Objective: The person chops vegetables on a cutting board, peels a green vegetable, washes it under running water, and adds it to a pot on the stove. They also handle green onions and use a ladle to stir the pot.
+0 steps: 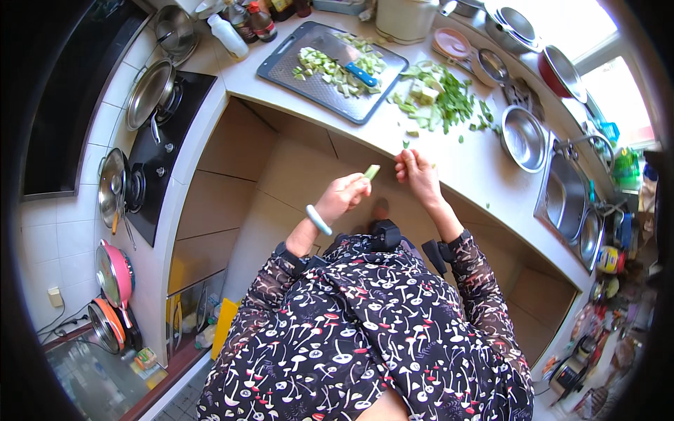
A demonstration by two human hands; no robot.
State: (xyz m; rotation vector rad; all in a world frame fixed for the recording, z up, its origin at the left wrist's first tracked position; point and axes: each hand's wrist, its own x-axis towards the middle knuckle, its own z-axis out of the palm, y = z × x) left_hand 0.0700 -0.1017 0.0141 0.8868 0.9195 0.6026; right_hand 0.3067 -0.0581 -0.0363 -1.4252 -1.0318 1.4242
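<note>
My left hand [345, 196] grips a short, pale green vegetable stem piece [372, 171], which pokes up past the thumb and fingers. Over the counter's front edge, my right hand [418, 171] has its fingers drawn together. Just beyond those fingertips is a small green scrap [406, 143]; I cannot tell whether they pinch it or it lies on the counter. Farther back, a heap of green leaves and peelings [453, 100] holds some thick pale stem chunks [425, 94]. Diced pale green vegetable [316, 63] covers part of a cutting board [284, 81], along with a blue-handled knife [361, 73].
A steel bowl [523, 138] stands beside the sink [563, 197] on the right. Bottles [227, 37] and a cream container [405, 20] line the back. To the left, pans [150, 94] sit on a black gas hob [155, 176]. The white counter's edge [310, 113] runs before me.
</note>
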